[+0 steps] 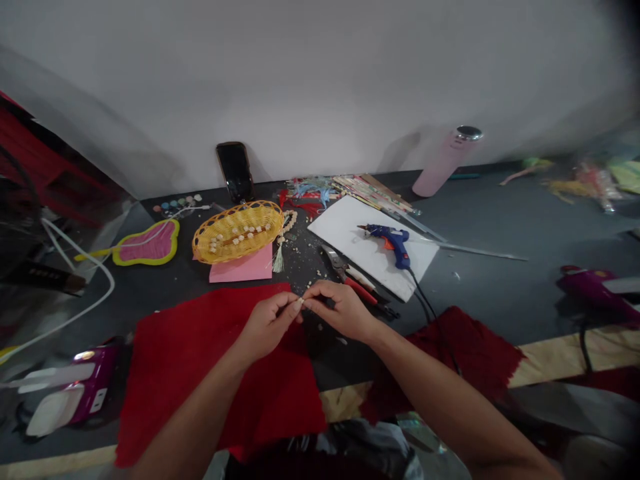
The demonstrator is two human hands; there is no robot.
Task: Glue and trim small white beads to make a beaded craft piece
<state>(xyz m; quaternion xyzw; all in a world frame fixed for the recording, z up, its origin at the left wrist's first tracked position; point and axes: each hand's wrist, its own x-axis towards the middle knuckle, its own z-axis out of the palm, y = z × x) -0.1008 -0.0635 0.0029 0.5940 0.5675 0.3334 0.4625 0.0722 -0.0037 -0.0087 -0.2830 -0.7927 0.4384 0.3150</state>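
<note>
My left hand (pixel 273 322) and my right hand (pixel 343 308) meet over the right edge of a red cloth (pixel 200 347). Both are closed, fingertips pinching one small whitish piece (pixel 301 301) between them; it is too small to name for sure. Beyond them a yellow wicker basket (pixel 240 217) holds several small pale pieces in a row. Pliers with red handles (pixel 357 287) lie just past my right hand. A blue glue gun (pixel 390 239) rests on a white board (pixel 330 223) farther right.
Pale crumbs (pixel 307 263) are scattered beyond my hands. A phone (pixel 235 170) and a pink bottle (pixel 447 163) stand by the wall. Tassels and sticks (pixel 345 190) lie at the back. The glue gun's cord (pixel 425 297) runs toward the front edge. Purple devices (pixel 97 377) sit at both sides.
</note>
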